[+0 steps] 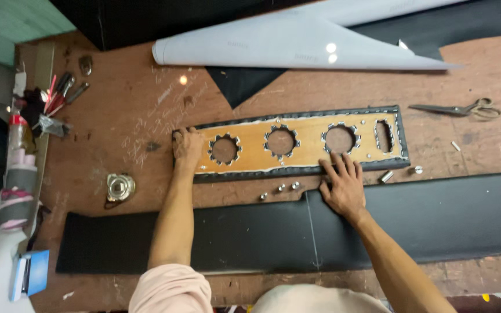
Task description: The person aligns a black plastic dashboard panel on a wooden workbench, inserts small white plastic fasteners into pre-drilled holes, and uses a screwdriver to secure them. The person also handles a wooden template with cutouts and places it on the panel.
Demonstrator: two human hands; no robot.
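While both hands press on it, the wooden panel (297,145) lies flat, back side up, mid-workbench (117,116). Black covering is already wrapped round its edges & into the three round holes + the oblong slot, tabs folded over and looking fixed; my read: wrapping mostly done, w/ smoothing/pressing along the near edge left. Whether every tab is stuck down, can't tell.

Left hand (188,148) sits on the panel's left end, fingers curled, palm down, gripping nothing. Right hand (343,185) lies spread flat, fingers wide, across the panel's near edge by the third hole; holds nothing.

Just near of the panel: loose small metal fittings (279,188), not mounted yet, so hardware seems left to do. Nearer still, a long black sheet (250,232). Far side of panel: grey rolled material (297,43). Right of panel: scissors (459,108). Left of panel: a round metal piece (120,186), and tools (59,95) beyond it.
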